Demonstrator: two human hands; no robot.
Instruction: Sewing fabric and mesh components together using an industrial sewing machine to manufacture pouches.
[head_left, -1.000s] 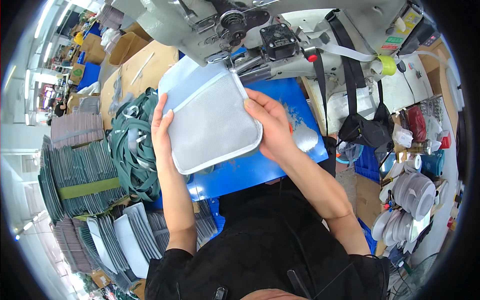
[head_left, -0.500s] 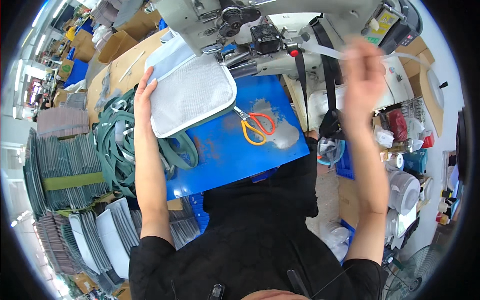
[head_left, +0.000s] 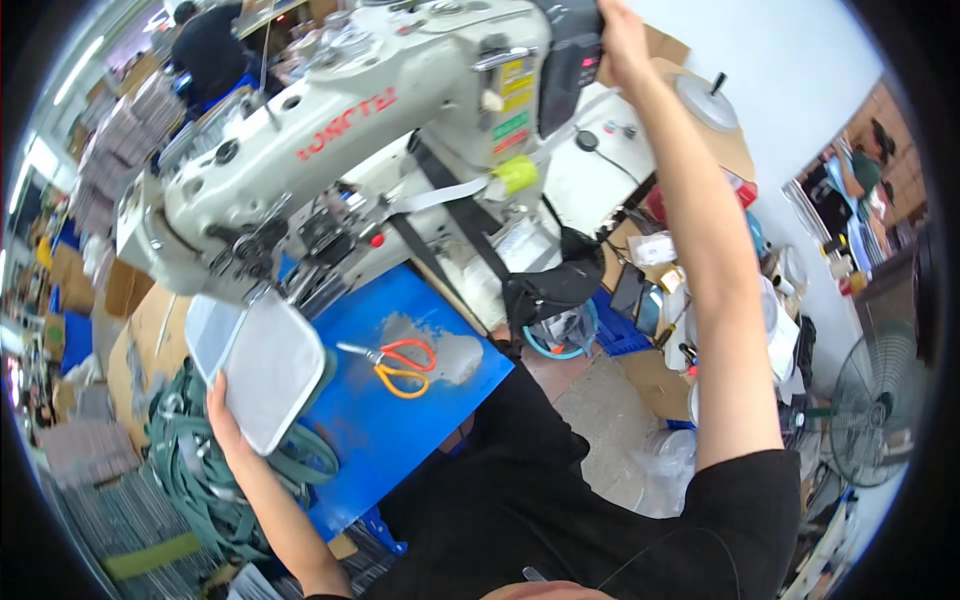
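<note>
A light grey mesh panel with pale bound edges (head_left: 268,375) lies partly under the needle end of a large grey sewing machine (head_left: 340,130). My left hand (head_left: 228,420) is closed on the panel's near left edge. At the upper right, my right hand (head_left: 625,45) rests against the black end housing of the machine (head_left: 572,65). Its fingers are mostly hidden at the top of the view. Scissors with orange and red handles (head_left: 400,367) lie on the blue work surface (head_left: 400,440), right of the panel. A white tape (head_left: 440,195) runs through a yellow piece to the machine.
Green webbing straps (head_left: 190,460) are heaped left of the panel. Stacks of grey panels (head_left: 150,530) stand below them. A black bag (head_left: 555,290) hangs beside the machine. At the right are a fan (head_left: 875,410) and a reel (head_left: 705,100). Another person (head_left: 210,50) stands far left.
My view has swung to the right. My right hand has gone from beside the white tape up to the machine's end housing. My left hand stays on the panel.
</note>
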